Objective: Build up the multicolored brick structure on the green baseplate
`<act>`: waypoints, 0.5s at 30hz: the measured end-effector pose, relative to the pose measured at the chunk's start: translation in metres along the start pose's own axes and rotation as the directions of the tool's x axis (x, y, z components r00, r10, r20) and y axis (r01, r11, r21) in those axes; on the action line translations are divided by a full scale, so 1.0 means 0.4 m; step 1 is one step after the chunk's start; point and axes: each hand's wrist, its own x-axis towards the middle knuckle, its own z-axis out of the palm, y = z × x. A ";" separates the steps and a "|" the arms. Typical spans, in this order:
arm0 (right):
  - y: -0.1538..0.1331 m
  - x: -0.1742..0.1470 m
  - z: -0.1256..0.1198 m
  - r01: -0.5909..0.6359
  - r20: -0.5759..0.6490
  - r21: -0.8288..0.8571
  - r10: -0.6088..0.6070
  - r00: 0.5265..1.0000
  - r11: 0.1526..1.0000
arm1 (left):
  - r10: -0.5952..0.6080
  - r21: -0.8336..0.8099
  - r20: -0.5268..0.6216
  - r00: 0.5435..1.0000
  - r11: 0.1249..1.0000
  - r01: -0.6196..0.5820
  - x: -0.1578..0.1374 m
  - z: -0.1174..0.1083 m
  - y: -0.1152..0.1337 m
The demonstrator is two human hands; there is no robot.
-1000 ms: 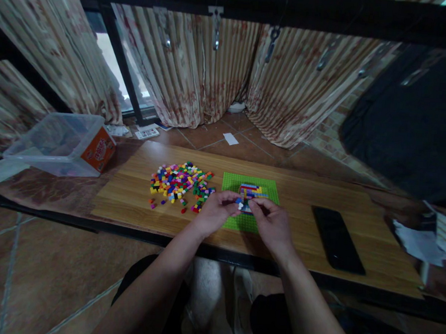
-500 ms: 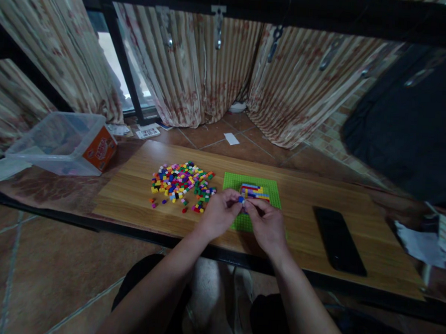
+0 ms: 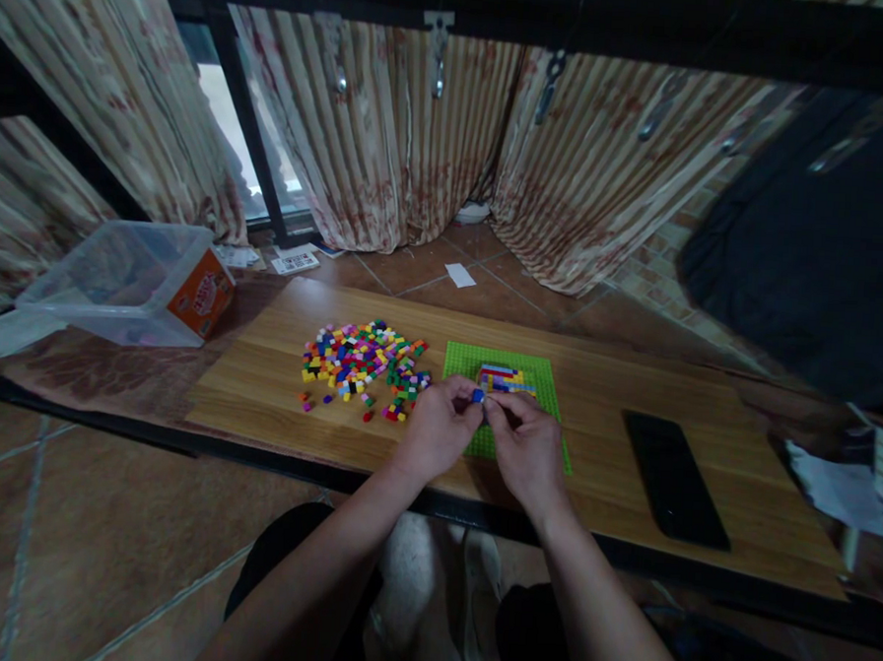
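One blue brick (image 3: 478, 396), we see from the head view, sits pinched in our left hand (image 3: 440, 429), thumb against finger, above the green baseplate (image 3: 560, 425)! Our right hand (image 3: 528, 448) has thumb and fingertips together right beside it, though we can't tell whether they grip anything. Just beyond, we've got stacked bricks (image 3: 505, 375) on that baseplate; left of us, the loose brick pile (image 3: 366, 356) spreads across the wooden table (image 3: 253, 385); right, a flat black device (image 3: 676, 479).

place: home, by its look | striped curtains (image 3: 355, 139) and window (image 3: 221, 97) beyond far edge of tabletop (image 3: 592, 407) | tiled floor (image 3: 143, 512) | toy bricks (image 3: 358, 356) toward left edge
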 end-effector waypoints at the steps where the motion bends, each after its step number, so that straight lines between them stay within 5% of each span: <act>1: -0.003 -0.001 0.001 0.005 -0.004 -0.010 -0.005 1.000 1.000 | -0.003 0.015 -0.015 1.000 1.000 0.003 -0.001 0.002 0.000; 7: 0.001 0.012 -0.023 -0.003 -0.039 -0.054 0.001 0.999 0.999 | -0.017 0.114 -0.059 0.998 0.993 0.024 -0.001 -0.004 0.010; 15: 0.044 0.032 -0.084 -0.024 -0.011 -0.159 0.023 1.000 0.987 | -0.096 0.360 0.025 0.995 0.929 0.080 0.003 -0.047 0.013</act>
